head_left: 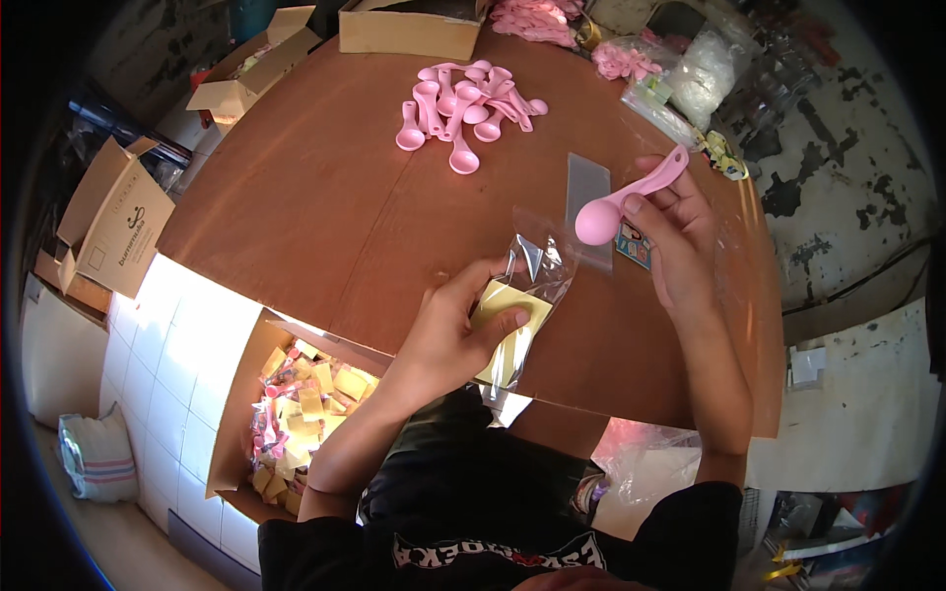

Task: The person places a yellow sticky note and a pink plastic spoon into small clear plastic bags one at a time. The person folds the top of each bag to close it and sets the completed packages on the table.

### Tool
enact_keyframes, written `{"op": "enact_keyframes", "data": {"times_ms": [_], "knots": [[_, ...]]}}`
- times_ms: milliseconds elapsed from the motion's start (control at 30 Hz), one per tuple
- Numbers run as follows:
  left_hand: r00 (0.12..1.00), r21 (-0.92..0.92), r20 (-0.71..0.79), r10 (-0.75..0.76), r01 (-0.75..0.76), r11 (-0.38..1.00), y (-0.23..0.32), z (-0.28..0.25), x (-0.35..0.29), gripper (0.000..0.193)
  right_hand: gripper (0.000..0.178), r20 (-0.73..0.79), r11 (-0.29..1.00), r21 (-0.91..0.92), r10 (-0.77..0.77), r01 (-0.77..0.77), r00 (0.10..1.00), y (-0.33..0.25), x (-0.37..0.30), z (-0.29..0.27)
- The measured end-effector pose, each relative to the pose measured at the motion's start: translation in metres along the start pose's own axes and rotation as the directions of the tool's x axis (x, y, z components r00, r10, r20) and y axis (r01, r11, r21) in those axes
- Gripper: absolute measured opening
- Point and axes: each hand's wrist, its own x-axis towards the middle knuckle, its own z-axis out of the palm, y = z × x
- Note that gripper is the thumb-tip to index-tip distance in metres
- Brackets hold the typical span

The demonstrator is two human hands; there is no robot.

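Head view: pink measuring spoon point(652, 184), over worktop point(296, 197), R side
R hand point(682, 236): fingers pinching spoon, bowl point(596, 225) prob. kept free
L hand point(455, 330): fingers pinching clear bag point(554, 264) + yellow card point(514, 303), prob. to steady both

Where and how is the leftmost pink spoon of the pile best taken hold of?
Probably pinch the leftmost spoon by its slim handle, coming from the left: other spoons crowd its right, while its round bowl lies nearer you.
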Motion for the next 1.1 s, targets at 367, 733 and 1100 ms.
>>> {"op": "enact_keyframes", "data": {"times_ms": [367,733,1100], "knots": [[0.995,-0.036,0.069,0.078,-0.075,0.997,0.007,0.037,0.006,0.052,0.062,0.151,0.978,-0.198,-0.031,0.061,0.988,-0.008,-0.038,0.003],[0.981,-0.064,0.032,0.19,-0.188,0.98,0.009,0.05,0.009,0.059,0.018,0.096,0.959,-0.245,-0.124,0.144,0.988,-0.002,-0.055,-0.007],[0.927,0.071,-0.137,0.349,-0.342,0.937,0.011,0.045,0.021,0.063,0.022,0.209,0.67,-0.579,-0.43,0.465,0.879,-0.058,-0.027,-0.031]]}}
